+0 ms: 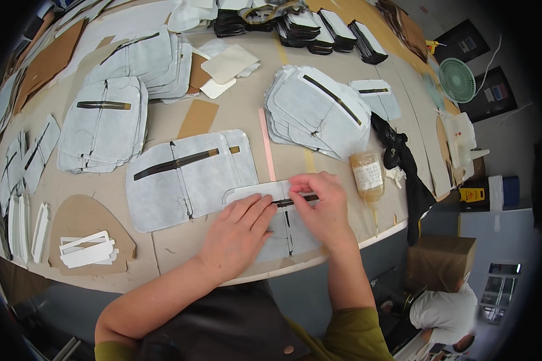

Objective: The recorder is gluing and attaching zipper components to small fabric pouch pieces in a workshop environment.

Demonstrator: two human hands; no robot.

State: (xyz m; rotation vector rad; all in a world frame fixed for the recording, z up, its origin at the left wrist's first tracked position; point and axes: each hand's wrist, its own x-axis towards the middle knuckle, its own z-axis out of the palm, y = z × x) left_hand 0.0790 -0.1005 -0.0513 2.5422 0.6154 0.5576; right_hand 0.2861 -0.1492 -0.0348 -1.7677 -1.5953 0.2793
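Observation:
A light grey fabric panel (274, 237) with a dark zipper-like strip (307, 198) lies at the table's front edge, partly under both my hands. Along its far side runs a white rounded strip (247, 191). My left hand (238, 231) rests flat on the panel, fingers stretched out beside the dark strip. Over the strip's other side, my right hand (322, 204) has thumb and forefinger brought close together at the white strip; what they pinch is too small to make out. Just to the left lies another grey panel (156, 201) with a long dark strip across it.
Stacks of grey panels (105, 129) stand at left and another stack (319, 111) at far right. A glue bottle (367, 177) with a nozzle lies right of my hand, beside black cloth (418, 192). White frames (87, 249) lie on brown card. A person (442, 316) sits behind at right.

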